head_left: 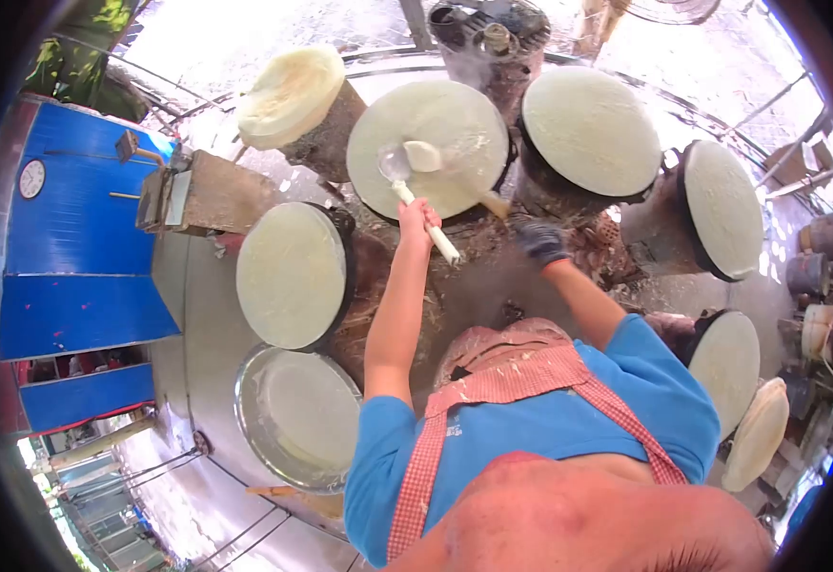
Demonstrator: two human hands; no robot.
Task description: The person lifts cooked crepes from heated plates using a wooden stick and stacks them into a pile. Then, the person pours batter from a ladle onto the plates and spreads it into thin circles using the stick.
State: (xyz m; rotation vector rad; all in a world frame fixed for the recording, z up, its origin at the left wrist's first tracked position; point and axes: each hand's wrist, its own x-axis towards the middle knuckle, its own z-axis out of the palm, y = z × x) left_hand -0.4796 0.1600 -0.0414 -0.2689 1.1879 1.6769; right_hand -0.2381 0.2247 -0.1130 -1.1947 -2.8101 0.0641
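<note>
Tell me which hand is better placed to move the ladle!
Probably the left hand: it grips the ladle by its white handle. The gloved right hand is farther off, near a wooden handle; whether it holds that is unclear.

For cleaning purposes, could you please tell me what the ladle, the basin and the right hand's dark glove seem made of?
Ladle: probably a shiny metal bowl, judging by its silvery glints; the smooth white handle is possibly plastic.
Basin: likely polished metal, given its reflective silvery wall.
Glove: streaked dark grey, perhaps fabric or rubber.
</note>
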